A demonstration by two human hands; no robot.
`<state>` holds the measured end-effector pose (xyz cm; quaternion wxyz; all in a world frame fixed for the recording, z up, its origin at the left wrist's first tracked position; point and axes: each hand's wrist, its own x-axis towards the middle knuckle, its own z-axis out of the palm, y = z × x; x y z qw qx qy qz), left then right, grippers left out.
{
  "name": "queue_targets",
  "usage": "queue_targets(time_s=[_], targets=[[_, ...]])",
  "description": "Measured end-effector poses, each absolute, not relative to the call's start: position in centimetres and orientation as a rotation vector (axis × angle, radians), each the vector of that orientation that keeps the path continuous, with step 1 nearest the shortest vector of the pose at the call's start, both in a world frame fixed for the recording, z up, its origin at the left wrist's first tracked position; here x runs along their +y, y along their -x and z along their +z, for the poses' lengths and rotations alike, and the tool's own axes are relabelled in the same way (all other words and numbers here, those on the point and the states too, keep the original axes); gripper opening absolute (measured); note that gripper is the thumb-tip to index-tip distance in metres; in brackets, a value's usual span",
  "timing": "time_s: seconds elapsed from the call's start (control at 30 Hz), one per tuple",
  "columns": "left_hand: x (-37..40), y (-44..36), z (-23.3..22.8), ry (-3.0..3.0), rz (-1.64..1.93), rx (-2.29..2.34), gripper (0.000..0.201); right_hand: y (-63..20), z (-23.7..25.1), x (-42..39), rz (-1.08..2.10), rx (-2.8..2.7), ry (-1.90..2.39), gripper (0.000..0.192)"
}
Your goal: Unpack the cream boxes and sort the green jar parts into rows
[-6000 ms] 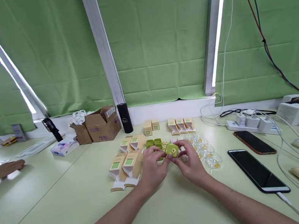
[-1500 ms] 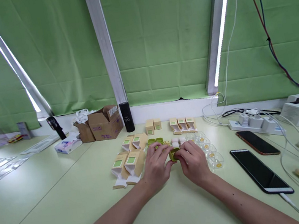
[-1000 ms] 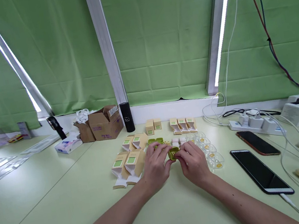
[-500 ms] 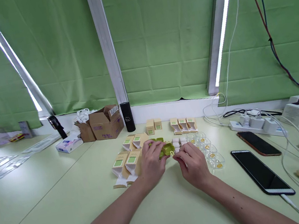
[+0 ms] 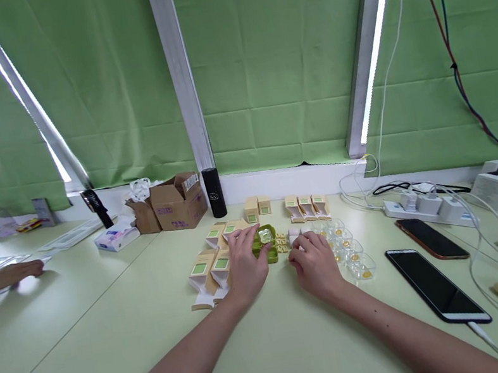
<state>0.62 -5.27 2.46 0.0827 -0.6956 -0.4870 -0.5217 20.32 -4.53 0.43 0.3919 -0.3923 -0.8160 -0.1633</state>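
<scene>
My left hand [image 5: 246, 263] has its fingers and thumb around the edge of a small green plastic case [image 5: 271, 256], which lies open on the table. A clear square cup [image 5: 266, 235] shows in one of its halves. Just right of the case are several small yellow pieces [image 5: 281, 244]. My right hand [image 5: 320, 269] is closed, thumb and fingertips pinched together low over the table; whatever they hold is hidden or too small to name. Short whitish cylinders [image 5: 293, 234] stand behind its fingers, and several clear plastic cups with yellow centres [image 5: 354, 255] lie to its right.
Open cardboard packets with green labels [image 5: 201, 273] lie left of my left hand; more small boxes [image 5: 306, 207] stand behind. A black bottle [image 5: 214, 194] and carton [image 5: 179, 204] are at the back. Phones [image 5: 434, 283] and cables lie right. Another person's hand [image 5: 23, 271] is far left.
The green case has gone from tilted in my hands to lying flatter, its cup now showing. My right hand has drawn slightly away from it. Another person's hand has come in at the left.
</scene>
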Motion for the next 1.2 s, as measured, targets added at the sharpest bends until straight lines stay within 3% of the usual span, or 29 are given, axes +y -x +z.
queue_targets(time_s=[0.3, 0.83, 1.07, 1.2], targets=[[-5.4, -0.8, 2.4, 2.077, -1.559, -1.451, 0.042, -19.2, -0.7, -2.6, -0.533, -2.171, 1.101, 0.012], [-5.7, -0.9, 2.5, 2.054, -1.615, -1.507, 0.048, -19.4, -0.2, -2.3, -0.532, -2.150, 1.095, 0.018], [-5.8, -1.2, 2.8, 2.067, -1.881, -1.623, 0.027, -19.6, 1.2, -5.1, -0.432, -2.238, 1.050, 0.019], [-5.1, -1.3, 2.7, 2.126, -2.284, -1.802, 0.034, -19.0, 0.6, -7.5, -0.271, -2.383, 1.031, 0.012]])
